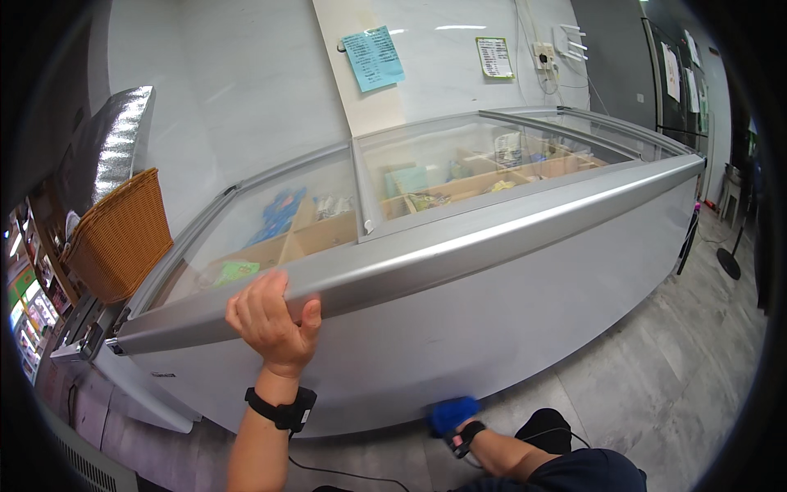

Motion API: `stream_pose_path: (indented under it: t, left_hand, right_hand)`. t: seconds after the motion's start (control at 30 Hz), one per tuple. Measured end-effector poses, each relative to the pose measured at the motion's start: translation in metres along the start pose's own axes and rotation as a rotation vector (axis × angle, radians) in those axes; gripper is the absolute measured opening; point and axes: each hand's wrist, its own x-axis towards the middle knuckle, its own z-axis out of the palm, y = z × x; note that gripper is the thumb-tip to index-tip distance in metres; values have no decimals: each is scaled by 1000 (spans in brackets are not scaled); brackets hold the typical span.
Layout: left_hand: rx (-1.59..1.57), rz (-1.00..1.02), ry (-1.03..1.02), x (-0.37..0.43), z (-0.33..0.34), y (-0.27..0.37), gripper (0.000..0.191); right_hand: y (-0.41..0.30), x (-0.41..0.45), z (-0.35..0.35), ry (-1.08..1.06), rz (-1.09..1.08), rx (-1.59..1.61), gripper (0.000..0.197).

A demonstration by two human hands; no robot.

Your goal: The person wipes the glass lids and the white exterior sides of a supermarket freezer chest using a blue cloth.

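Observation:
A long chest freezer with sliding glass lids (418, 178) spans the view before me. My left hand (270, 317) grips its silver front rim (442, 246) near the left end, fingers over the top and thumb apart. Low down, my right hand (468, 425) holds a blue cloth (454, 413) at the bottom of the white front panel (479, 320), close to the floor. The cloth is blurred and covers most of that hand's fingers. Through the glass I see wooden dividers (301, 237) with several packets between them, among them a green packet (237, 270).
A wicker basket (123, 237) stands at the freezer's left end, a silvery foil-like sheet (123, 141) behind it. Thin cables (350, 473) trail from my wrist straps. My dark-clothed knee (547, 427) is near the grey tiled floor (639, 350). Papers with writing (373, 58) hang on the wall.

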Motion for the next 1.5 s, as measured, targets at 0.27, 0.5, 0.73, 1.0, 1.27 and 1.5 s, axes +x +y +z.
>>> stream_pose_path:
  t: [0.27,0.5,0.73,1.0,1.27,1.5]
  left_hand:
    - [-15,17,-51,0,-6,-3,47]
    - [-57,-7,-109,5,-11,4,46]
    - [-37,-24,-43,5,-4,12,42]
    - [-31,-51,-36,1,-1,7,40]
    - [-95,-52,-26,5,-2,6,39]
    - [-132,-69,-20,3,2,12,39]
  right_hand:
    - [-57,30,-7,-36,-160,767,24]
    - [67,-9,-74,43,-292,-116,28]
    - [226,-68,-139,-35,482,-167,24]
    - [184,-54,-289,255,621,-478,12]
    - [127,1,-404,1106,-277,-322,35]
    - [49,110,-408,374,-663,8,41]
